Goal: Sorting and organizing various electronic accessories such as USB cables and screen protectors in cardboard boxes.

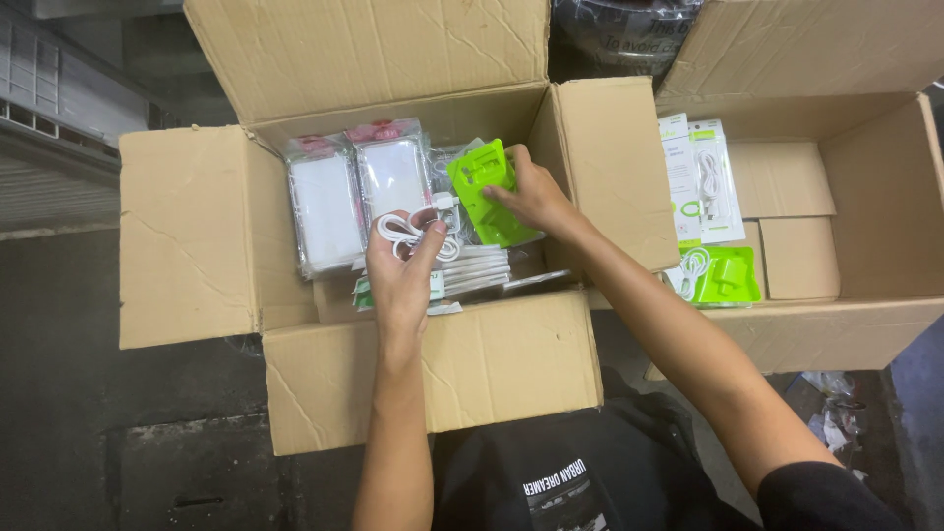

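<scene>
Currently, view: I look down from the head camera into two open cardboard boxes on a dark floor.
Left hand [401, 270]: I see it inside the near box, fingers curled together around a coiled white cable [411, 234]; thumb and forefinger pinch the loops, palm turned down.
Right hand [536, 197]: I see it reaching in from the right, fingers closed on the edge of a bright green plastic tray [486, 189], which stands tilted, almost upright, just beside the cable.
Cable and tray position: both sit in the middle of the near box [433, 369], above a stack of flat packs; tray and cable look to be touching, though I cannot tell for certain.
Flat packs [470, 269]: white and green, lying stacked under the left hand's fingers.
Clear packets [356, 195]: two white items in see-through wrapping with pink tops, standing side by side against the far left wall of the near box.
Second box [865, 236]: to the right, open, well apart from both hands.
Second box contents: two upright white-and-green carded packs [700, 182] lean at its left wall; below them lies another green tray [726, 275] with a white cable beside it.
Clothing: I note a black garment at the bottom edge of the frame.
</scene>
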